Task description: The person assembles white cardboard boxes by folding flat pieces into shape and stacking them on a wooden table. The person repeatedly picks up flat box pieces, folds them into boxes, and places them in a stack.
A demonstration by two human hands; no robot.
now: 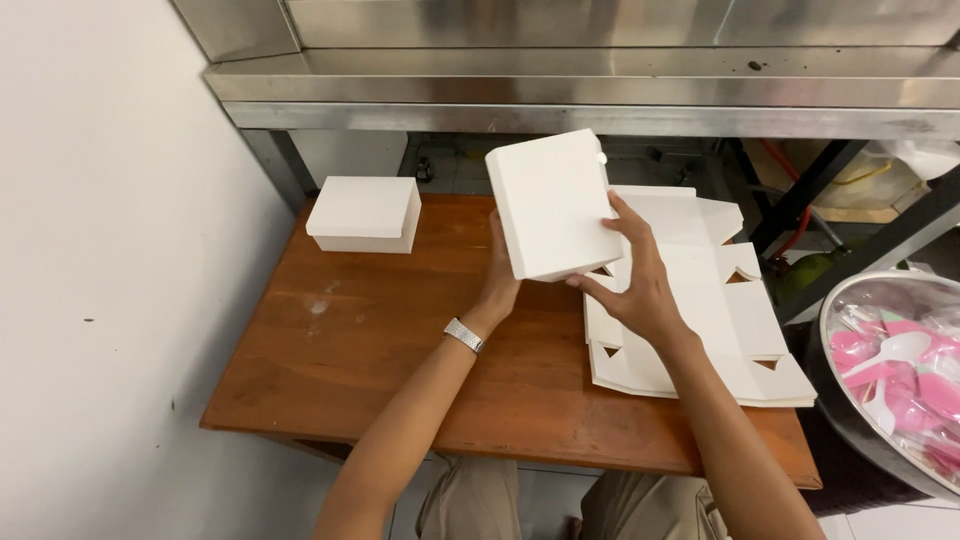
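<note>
Both my hands hold up a folded white cardboard box above the middle of a small wooden table. My left hand, with a metal wristwatch on its wrist, grips the box's left lower edge from behind. My right hand presses its fingers against the box's right side. The box is closed and tilted. A second finished white box sits on the table's far left corner. A stack of flat, unfolded white box blanks lies on the table's right half, under my right hand.
A white wall runs along the left. A stainless steel counter overhangs the table's far edge. At the right, a round metal bowl holds wrapped white plastic spoons and pink packets. My knees show below the table's near edge.
</note>
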